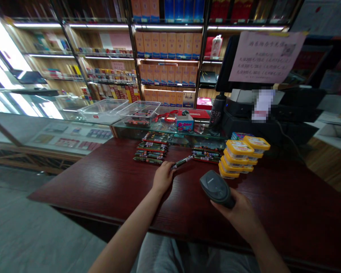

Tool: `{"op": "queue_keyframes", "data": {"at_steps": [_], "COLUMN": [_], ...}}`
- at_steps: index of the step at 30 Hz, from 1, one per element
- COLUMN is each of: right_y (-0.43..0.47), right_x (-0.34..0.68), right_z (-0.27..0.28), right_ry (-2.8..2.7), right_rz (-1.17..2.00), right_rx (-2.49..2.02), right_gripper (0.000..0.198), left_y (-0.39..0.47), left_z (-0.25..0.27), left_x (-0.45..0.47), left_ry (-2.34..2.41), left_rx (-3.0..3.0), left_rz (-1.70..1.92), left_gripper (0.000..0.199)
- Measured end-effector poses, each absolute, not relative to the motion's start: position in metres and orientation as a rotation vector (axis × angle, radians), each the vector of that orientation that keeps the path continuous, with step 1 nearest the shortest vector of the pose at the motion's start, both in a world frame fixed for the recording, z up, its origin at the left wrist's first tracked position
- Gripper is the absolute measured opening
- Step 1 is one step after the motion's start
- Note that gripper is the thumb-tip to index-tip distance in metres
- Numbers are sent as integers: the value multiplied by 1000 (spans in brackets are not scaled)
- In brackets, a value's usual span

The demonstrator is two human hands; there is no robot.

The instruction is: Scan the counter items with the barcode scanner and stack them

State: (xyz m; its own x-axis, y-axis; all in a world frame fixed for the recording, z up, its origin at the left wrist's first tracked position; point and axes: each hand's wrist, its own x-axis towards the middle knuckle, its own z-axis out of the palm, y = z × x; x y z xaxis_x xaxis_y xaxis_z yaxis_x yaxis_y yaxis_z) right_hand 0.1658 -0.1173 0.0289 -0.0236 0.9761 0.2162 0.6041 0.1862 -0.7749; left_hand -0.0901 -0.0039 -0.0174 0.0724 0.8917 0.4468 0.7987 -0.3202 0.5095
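My right hand grips a dark grey barcode scanner, its head tilted up and to the left above the wooden desk. Between the closed fingers of my left hand is one end of a slim dark stick-shaped packet; its other end points away to the right. A stack of similar stick packets lies just beyond my left hand. To the right, past the held packet, lies a second pile of stick packets. What the packets contain cannot be made out.
Yellow-lidded plastic boxes are stacked on the desk's right. A glass ledge behind carries clear plastic bins, a small blue-and-pink box and a dark bottle. A monitor with a paper notice stands at the back right.
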Motion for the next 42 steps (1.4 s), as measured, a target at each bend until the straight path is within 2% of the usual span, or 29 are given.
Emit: {"op": "queue_keyframes", "data": {"at_steps": [4, 6, 11, 21, 30, 36, 39, 42], "right_y": [-114, -109, -95, -90, -90, -90, -90, -90], "right_x": [173, 180, 197, 199, 202, 201, 201, 202], "right_z": [21, 11, -21, -30, -30, -28, -27, -29], "right_ry": [-1895, -2005, -2152, -2118, -2082, -2066, -2056, -2063], "right_rz": [176, -44, -261, -219, -174, -160, -168, -154], "right_rx": [-1710, -1701, -1589, -1557, -1603, -1608, -1605, -1605], "right_gripper": [19, 24, 31, 23, 27, 28, 29, 30], "left_y": [-5, -6, -5, 26, 59, 59, 62, 67], "left_z": [-15, -14, -13, -6, -7, -16, -23, -30], "left_x": [-90, -90, -89, -42, 16, 3, -2, 1], "left_ry": [1726, 1713, 1636, 1589, 1514, 1890, 1774, 1636], "left_rx": [2213, 2221, 2252, 2405, 2564, 2218, 2054, 1966], "left_rz": [1086, 1083, 1078, 839, 765, 909, 1023, 1135], "left_gripper": [19, 20, 25, 21, 19, 28, 18, 21]}}
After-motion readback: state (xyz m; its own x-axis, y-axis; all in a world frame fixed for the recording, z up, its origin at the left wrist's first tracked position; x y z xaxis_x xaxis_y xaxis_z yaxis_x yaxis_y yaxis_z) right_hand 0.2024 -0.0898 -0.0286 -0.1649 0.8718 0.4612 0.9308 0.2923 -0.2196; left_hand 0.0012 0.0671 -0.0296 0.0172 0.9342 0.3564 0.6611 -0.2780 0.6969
